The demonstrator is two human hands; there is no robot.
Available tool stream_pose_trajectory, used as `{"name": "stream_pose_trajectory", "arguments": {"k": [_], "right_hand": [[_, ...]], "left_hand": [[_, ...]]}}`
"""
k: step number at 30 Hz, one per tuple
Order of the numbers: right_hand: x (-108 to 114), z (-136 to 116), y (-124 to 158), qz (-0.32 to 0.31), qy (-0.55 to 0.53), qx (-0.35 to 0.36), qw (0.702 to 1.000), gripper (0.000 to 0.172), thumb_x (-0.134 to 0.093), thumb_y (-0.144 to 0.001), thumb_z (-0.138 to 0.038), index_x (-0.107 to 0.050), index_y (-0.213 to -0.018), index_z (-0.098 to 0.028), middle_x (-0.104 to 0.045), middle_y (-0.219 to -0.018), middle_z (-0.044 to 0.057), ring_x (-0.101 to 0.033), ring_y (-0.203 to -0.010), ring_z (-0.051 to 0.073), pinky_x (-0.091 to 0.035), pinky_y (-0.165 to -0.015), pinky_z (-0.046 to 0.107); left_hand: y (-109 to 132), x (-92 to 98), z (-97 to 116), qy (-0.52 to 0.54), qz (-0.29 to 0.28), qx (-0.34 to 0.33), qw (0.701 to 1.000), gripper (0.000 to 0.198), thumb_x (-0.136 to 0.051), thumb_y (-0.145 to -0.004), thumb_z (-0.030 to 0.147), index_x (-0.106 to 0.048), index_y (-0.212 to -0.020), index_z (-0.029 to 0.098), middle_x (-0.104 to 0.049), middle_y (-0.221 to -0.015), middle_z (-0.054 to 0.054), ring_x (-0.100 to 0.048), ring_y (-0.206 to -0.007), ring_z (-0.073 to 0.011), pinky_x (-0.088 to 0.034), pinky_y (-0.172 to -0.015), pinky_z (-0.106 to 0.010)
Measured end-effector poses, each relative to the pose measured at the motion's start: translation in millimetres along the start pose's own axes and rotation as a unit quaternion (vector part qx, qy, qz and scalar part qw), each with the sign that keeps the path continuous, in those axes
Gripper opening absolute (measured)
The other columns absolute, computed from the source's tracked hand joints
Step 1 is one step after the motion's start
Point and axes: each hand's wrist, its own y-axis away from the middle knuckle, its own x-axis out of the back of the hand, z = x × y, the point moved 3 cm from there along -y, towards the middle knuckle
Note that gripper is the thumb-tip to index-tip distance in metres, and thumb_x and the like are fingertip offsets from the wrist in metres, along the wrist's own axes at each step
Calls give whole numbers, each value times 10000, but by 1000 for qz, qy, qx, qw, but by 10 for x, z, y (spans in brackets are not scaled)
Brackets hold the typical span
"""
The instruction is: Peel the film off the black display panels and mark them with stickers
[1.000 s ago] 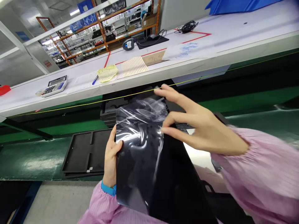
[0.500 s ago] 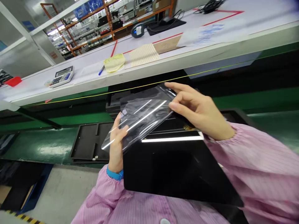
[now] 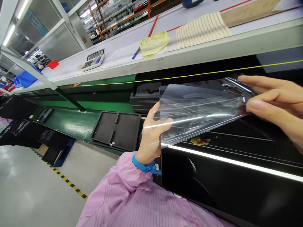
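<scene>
A glossy black panel (image 3: 213,176) lies tilted in front of my body, with a strip of light reflected across it. Clear plastic film (image 3: 196,110) hangs over its upper part. My right hand (image 3: 276,101) pinches the film's gathered right end between thumb and fingers. At the panel's left edge, my left hand (image 3: 153,135) grips the panel, thumb over the front; its other fingers are partly behind. A blue band (image 3: 144,165) circles my left wrist. Below the film, a small gold-coloured strip (image 3: 200,141) shows on the dark surface.
Black trays (image 3: 118,129) rest on a green surface to the left. The white shelf (image 3: 156,64) beyond carries a calculator (image 3: 93,60), a blue pen (image 3: 136,53), yellow paper (image 3: 153,44) and a dotted sheet (image 3: 201,30). A yellow line (image 3: 175,77) runs along the shelf's front.
The view has turned left and moved closer. The film's right end has moved right with my right hand and is stretched wider. My left hand keeps its grip on the panel's edge.
</scene>
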Motion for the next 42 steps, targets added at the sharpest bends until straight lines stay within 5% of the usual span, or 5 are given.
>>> {"name": "stream_pose_trajectory", "arguments": {"k": [20,26,31,36,42], "right_hand": [[-22,-131,43,9,-11,2,1000,546,-619,-833,-713,-583,-724,-179,-520,-1315,47,-466,-1250,303,-388,-1042,548],[39,-56,66,-3,22,50,998,396,-405,-1024,-524,-593,-1262,-269,-461,-1385,41,-392,-1324,225,-293,-1154,488],[-67,-425,229,-32,154,237,959,368,-435,-1017,-290,-478,-1370,-197,-470,-1369,70,-258,-1398,255,-251,-1178,459],[-461,-1037,681,-122,185,336,915,319,-327,-1037,-202,-633,-1101,-140,-621,-1136,8,-390,-1318,213,-50,-1230,458],[-55,-1042,389,29,182,306,934,236,-404,-1019,-219,-608,-1135,-199,-570,-1196,32,-521,-1149,155,-394,-1068,308]], "left_hand": [[-41,52,-63,-32,-8,-2,999,649,-677,-767,178,-459,-1376,226,-725,-852,24,-701,-855,-153,-452,-961,-331],[-1,90,-95,-82,-37,-75,993,702,-644,-829,159,-361,-1442,349,-661,-1242,19,-670,-866,-107,-491,-855,-260],[21,256,-229,-222,28,-160,961,199,-622,-877,352,-720,-1014,245,-738,-1048,-4,-678,-917,-146,-503,-875,-254],[155,298,-235,-212,19,-198,957,488,-647,-732,659,-769,-933,231,-776,-928,-42,-715,-885,-193,-555,-816,-263],[333,375,-143,-295,77,-219,927,303,-750,-714,504,-736,-604,222,-705,-561,-2,-657,-541,-113,-510,-549,-165]]}}
